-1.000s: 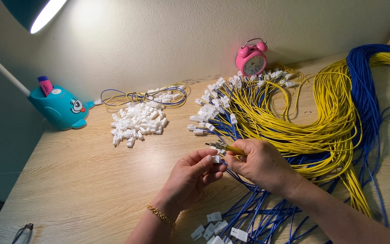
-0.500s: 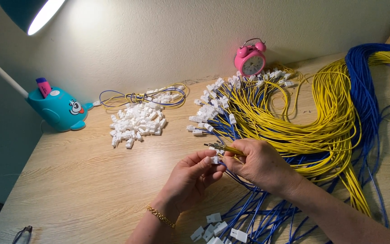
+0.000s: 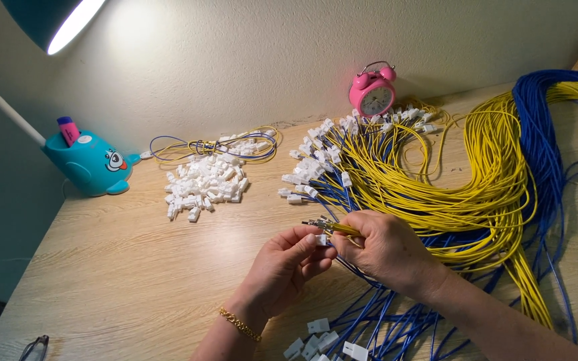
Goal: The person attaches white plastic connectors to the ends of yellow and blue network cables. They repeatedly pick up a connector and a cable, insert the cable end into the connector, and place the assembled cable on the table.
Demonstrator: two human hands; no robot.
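My left hand (image 3: 287, 266) pinches a small white plastic connector (image 3: 320, 239) between thumb and fingers. My right hand (image 3: 381, 249) grips the end of a yellow wire (image 3: 342, 228), whose metal terminal tip (image 3: 312, 223) pokes out leftward just above the connector. Both hands meet over the wooden desk (image 3: 115, 281), close together. A thin gold bracelet (image 3: 239, 324) circles my left wrist.
A pile of loose white connectors (image 3: 202, 188) lies at centre left. A big bundle of yellow wires (image 3: 463, 180) and blue wires (image 3: 543, 134) sweeps across the right. A pink alarm clock (image 3: 372, 92), a teal whale-shaped lamp base (image 3: 89, 164) and a small coiled wire bundle (image 3: 212, 146) stand by the wall.
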